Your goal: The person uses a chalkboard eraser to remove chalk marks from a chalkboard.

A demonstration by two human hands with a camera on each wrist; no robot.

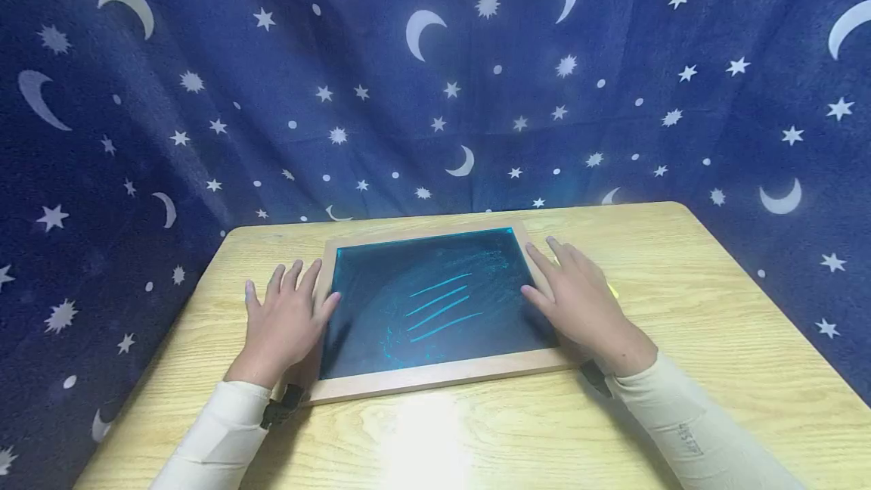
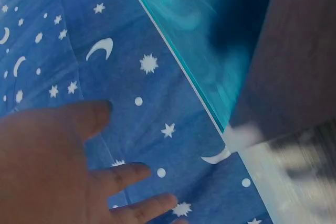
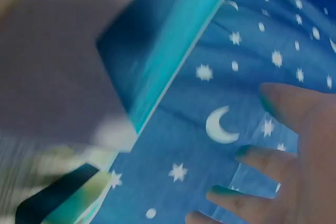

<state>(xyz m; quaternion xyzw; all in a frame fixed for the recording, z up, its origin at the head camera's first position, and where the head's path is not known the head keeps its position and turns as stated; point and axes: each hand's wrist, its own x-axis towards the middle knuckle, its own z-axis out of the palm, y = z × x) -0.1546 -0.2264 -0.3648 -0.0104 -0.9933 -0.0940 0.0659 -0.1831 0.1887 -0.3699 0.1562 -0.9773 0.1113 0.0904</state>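
Observation:
A small chalkboard (image 1: 374,278) in a pale wooden frame (image 1: 435,376) lies flat on the table. Several slanting blue chalk lines (image 1: 438,314) cross its middle, with blue smudges around them. My left hand (image 1: 282,324) is at the board's left side, fingers spread and thumb over the frame. At the opposite side, my right hand (image 1: 585,305) has its fingers extended, with the thumb by the frame's inner edge. Neither hand holds anything. Blue-green colour marks the right fingertips (image 3: 223,190) in the right wrist view. Whether either hand presses the frame, I cannot tell.
Something yellow (image 1: 613,291), mostly hidden, lies behind my right hand. The right wrist view shows a dark-topped, yellowish object (image 3: 58,198) beside the board. Behind the wood-grain table (image 1: 721,339) hangs a blue curtain (image 1: 381,59) with moons and stars.

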